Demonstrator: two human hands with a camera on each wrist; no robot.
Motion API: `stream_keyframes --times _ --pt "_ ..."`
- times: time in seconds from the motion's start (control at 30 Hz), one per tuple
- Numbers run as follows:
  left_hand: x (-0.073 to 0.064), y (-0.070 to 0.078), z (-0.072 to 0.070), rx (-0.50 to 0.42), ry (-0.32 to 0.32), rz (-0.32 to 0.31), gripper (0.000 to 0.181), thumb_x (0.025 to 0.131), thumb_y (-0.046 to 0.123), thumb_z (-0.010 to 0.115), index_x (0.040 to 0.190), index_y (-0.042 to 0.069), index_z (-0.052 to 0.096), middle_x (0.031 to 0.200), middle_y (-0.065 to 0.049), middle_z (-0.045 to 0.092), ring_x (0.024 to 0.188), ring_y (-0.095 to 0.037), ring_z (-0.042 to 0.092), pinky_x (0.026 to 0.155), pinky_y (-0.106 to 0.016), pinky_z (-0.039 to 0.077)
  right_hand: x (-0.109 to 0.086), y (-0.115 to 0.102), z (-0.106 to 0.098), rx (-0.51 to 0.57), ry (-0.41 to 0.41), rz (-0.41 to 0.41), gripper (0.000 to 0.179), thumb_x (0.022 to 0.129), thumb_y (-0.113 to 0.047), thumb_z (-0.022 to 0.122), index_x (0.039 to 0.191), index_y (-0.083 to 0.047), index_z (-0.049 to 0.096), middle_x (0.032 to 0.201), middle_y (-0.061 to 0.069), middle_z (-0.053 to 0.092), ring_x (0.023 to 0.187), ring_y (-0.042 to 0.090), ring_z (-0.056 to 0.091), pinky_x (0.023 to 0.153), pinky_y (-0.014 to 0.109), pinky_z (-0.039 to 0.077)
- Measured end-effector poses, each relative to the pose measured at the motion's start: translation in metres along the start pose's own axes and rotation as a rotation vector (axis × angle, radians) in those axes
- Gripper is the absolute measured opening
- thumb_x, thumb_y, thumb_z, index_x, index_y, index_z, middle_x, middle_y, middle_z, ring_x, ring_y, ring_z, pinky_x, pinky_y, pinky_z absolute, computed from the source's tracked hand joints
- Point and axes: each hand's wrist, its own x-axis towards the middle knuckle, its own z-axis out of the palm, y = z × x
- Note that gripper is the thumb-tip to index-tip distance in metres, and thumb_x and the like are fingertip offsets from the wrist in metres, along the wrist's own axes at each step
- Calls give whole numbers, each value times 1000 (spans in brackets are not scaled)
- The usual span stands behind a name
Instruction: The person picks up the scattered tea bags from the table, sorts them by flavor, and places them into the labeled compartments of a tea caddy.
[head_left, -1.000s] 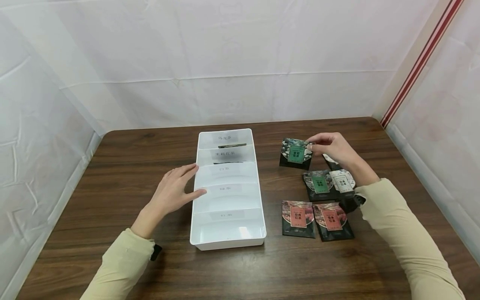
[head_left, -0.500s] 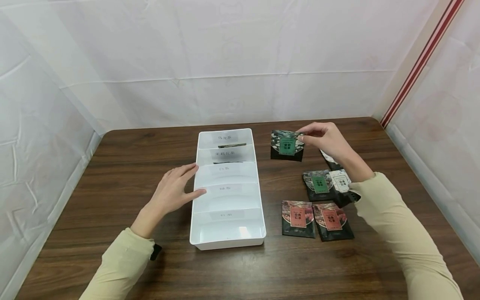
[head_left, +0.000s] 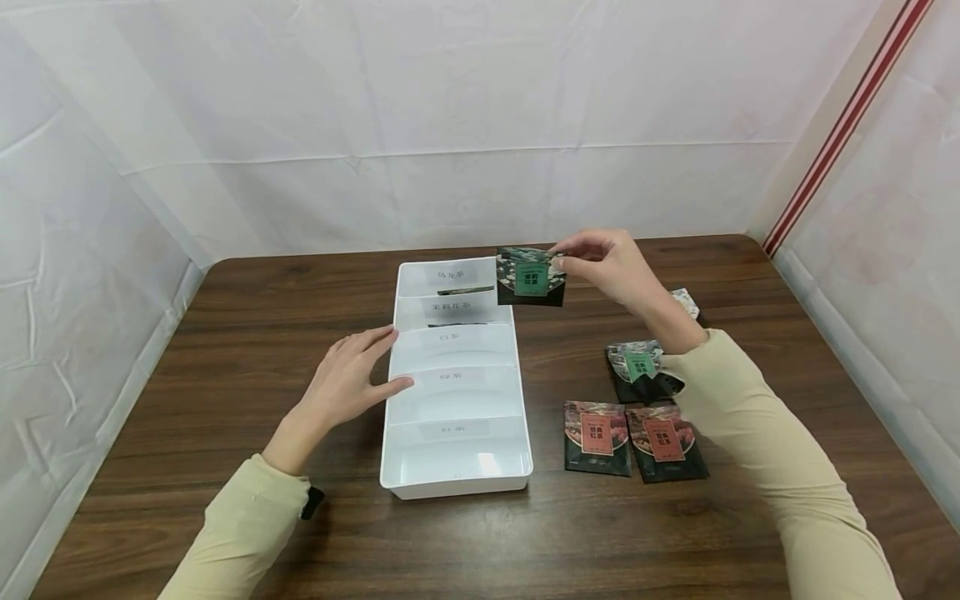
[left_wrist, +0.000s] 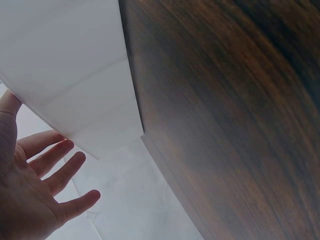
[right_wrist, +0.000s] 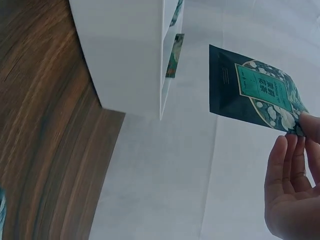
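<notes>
Between thumb and fingers, my right hand [head_left: 611, 271] pinches a tea sachet [head_left: 531, 279] with a green label by its upper right corner. In the head view the sachet overlaps the far right rim of a white divided box [head_left: 452, 487]; the right wrist view shows it held up apart from the box [right_wrist: 125, 55]. My left hand [head_left: 341, 383] touches the box's left rim with fingers spread, and the left wrist view shows this hand [left_wrist: 37, 185] with straight fingers at the edge. Sachet edges show in the box's two farthest compartments; the nearer three show only paper labels.
Two red-labelled sachets [head_left: 596, 439] lie right of the box on the brown table [head_left: 225, 350]. Behind them lies a green-labelled sachet [head_left: 636, 362], partly covered by the right wrist strap. Another sachet [head_left: 686, 302] pokes out behind the right forearm. White sheeting [head_left: 465, 125] encloses the table.
The right hand has carried the green-labelled sachet left and slightly away, from above the table to the box's far right rim. My left hand and the box have stayed put.
</notes>
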Motion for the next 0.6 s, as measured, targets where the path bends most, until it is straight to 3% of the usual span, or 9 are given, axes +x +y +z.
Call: stream_keyframes --times 0.23,0.6 --pt "0 1 0 -2 -2 -2 72 76 45 65 127 -2 46 129 -15 42 112 -35 41 94 -52 25 9 -6 17 -1 -21 -54 18 83 -3 58 98 6 63 91 13 60 77 24 56 67 37 46" --pt "2 3 1 5 -11 -10 72 76 46 64 127 -2 46 129 -15 43 113 -34 40 94 -51 25 19 -3 48 -2 -33 -104 16 83 -1 58 96 5 63 92 12 59 79 25 56 67 32 46"
